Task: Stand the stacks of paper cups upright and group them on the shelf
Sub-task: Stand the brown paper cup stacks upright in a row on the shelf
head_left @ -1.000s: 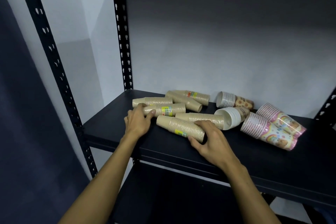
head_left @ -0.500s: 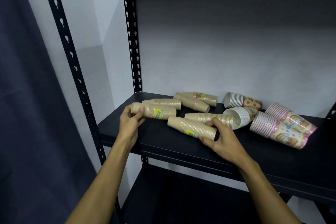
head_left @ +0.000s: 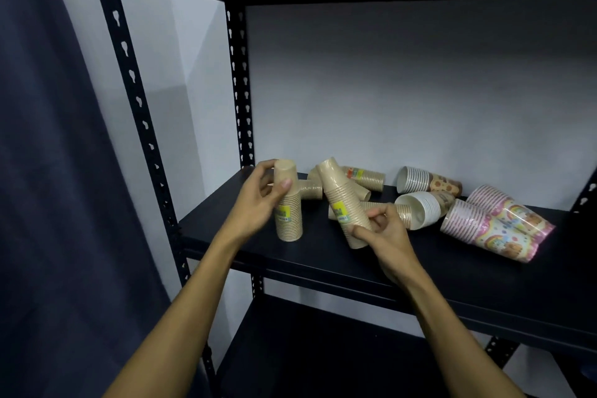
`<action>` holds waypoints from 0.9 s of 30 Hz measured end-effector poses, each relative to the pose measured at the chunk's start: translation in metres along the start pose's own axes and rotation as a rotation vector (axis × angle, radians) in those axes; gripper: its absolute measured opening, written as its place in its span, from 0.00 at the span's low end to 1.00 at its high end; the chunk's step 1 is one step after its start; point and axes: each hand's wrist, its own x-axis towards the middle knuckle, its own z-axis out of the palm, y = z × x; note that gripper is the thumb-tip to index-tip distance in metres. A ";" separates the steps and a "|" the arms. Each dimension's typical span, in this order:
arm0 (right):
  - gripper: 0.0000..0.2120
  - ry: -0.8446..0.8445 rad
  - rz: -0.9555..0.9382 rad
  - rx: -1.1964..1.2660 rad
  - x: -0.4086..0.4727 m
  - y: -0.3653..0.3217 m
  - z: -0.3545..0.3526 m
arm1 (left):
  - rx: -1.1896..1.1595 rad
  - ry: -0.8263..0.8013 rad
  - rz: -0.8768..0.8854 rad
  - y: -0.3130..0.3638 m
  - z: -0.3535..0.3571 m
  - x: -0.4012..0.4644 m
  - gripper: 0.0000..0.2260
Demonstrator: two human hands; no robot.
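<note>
Both lifted since earlier — left hand (head_left: 258, 200) grips one upright tan paper-cup stack (head_left: 287, 203), right hand (head_left: 382, 229) another, tilted (head_left: 342, 200) — above the black metal shelf (head_left: 420, 271).

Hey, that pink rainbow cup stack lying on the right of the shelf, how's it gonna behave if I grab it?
The pink rainbow stack is probably light, being nested paper cups. It lies on its side on the shelf, and its tapered round shape suggests that a push would roll it in a curve. It looks wrapped in glossy film, so it may be a bit slippery and should lift as one piece.
</note>
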 end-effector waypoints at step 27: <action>0.31 -0.027 -0.064 -0.310 -0.004 0.008 0.012 | 0.197 -0.232 -0.157 -0.049 0.027 -0.030 0.30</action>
